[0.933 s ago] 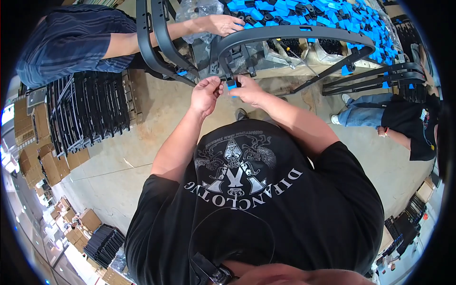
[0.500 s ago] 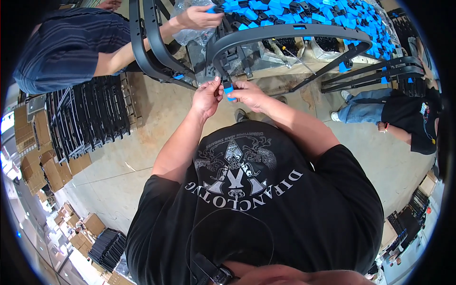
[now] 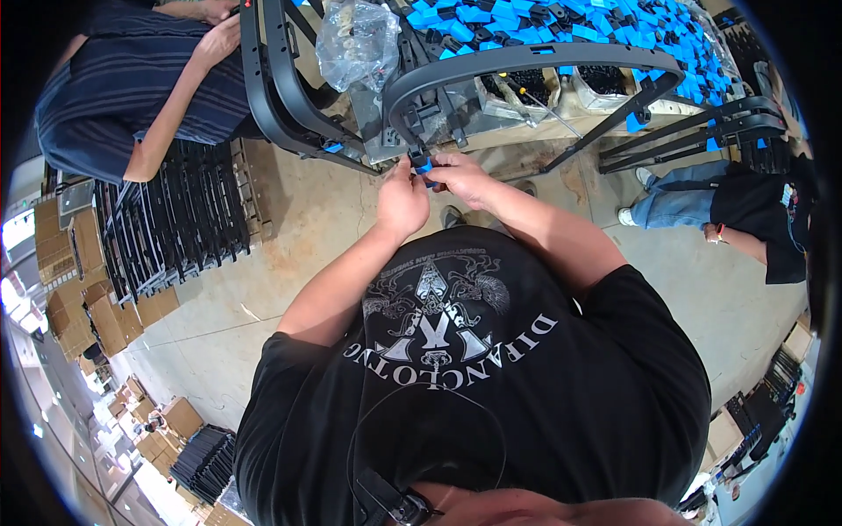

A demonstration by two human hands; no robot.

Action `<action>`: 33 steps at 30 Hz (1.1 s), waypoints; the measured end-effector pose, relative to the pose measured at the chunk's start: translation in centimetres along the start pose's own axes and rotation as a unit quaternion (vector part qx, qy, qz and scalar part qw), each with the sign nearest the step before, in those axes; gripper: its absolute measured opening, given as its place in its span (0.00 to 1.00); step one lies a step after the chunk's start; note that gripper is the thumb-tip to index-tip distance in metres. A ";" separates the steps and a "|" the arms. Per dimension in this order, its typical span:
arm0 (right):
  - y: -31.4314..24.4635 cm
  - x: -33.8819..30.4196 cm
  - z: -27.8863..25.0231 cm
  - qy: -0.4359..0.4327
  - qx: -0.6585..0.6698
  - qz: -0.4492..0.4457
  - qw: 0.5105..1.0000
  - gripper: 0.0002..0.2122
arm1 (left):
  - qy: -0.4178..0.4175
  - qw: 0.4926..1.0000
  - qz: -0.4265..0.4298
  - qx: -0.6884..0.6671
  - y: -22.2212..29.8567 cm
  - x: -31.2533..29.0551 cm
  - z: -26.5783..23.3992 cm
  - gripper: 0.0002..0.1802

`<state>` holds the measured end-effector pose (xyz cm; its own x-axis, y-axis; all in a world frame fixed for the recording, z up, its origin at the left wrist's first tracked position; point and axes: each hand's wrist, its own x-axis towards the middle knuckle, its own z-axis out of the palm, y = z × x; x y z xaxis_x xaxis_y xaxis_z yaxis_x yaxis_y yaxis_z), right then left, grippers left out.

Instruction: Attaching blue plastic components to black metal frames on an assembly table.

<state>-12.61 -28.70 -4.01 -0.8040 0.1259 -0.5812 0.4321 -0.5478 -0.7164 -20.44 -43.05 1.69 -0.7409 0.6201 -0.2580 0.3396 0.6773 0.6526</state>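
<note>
A small blue plastic piece [image 3: 424, 167] sits at the near end of a black curved tubular frame [image 3: 544, 54]. My right hand [image 3: 463, 181] pinches this piece from the right, thumb and fingers closed on it. From the left, my left hand [image 3: 404, 203] presses against the same piece with its fingers curled in. The fingertips of both hands nearly meet there and hide much of the piece. The frame arches away over the edge of the bench and comes back down on the right, where another blue piece [image 3: 638, 120] is fitted to it.
Loose blue and black pieces [image 3: 561, 22] heap on the bench beyond the frame. Open bags of small black parts [image 3: 605, 81] stand before them. A clear plastic bag [image 3: 357, 44] lies at left. Co-workers stand left, beside upright frames [image 3: 294, 79], and right. Stacked black frames [image 3: 175, 219] fill a pallet.
My left hand has shifted right and closed in on the blue piece, which is now more covered. The left co-worker's hand has withdrawn from the blue heap toward the upright frames.
</note>
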 end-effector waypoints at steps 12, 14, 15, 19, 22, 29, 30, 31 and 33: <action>-4.7 -3.9 -1.1 -0.055 0.201 0.013 0.978 0.31 | 0.040 0.988 0.150 -0.021 1.4 -0.7 -2.9 0.19; -5.3 -4.6 -0.6 -0.076 0.222 0.015 0.972 0.31 | 0.093 0.943 0.318 0.018 1.9 0.0 -2.8 0.18; -5.4 -4.8 -0.3 -0.097 0.244 0.017 0.965 0.32 | 0.093 0.943 0.319 0.017 2.0 0.0 -2.8 0.18; -5.5 -5.2 0.5 -0.073 0.211 0.006 0.975 0.33 | 0.082 0.950 0.301 0.020 2.3 0.1 -2.7 0.13; -6.0 -5.6 0.5 -0.066 0.204 0.018 0.977 0.27 | 0.075 0.950 0.304 0.002 2.3 0.4 -2.4 0.12; -4.8 -4.9 -1.7 -0.133 0.168 0.016 0.977 0.12 | 0.130 0.940 0.303 -0.088 1.3 0.6 -1.8 0.11; -4.6 -4.7 -1.7 -0.167 0.204 0.025 0.964 0.11 | 0.130 0.941 0.301 -0.087 1.2 0.5 -1.7 0.11; -4.6 -4.5 -1.7 -0.169 0.203 0.026 0.964 0.11 | 0.132 0.941 0.297 -0.099 1.1 0.5 -1.7 0.11; -4.5 -4.2 -1.6 -0.155 0.195 0.025 0.968 0.09 | 0.134 0.941 0.291 -0.110 0.7 0.5 -1.7 0.11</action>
<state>-10.50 -25.42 1.05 -0.8967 -0.1299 -0.4232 0.3344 -0.8251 -0.4553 -21.51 -42.94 3.26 -0.5965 0.7181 0.3585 0.6265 0.1373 0.7673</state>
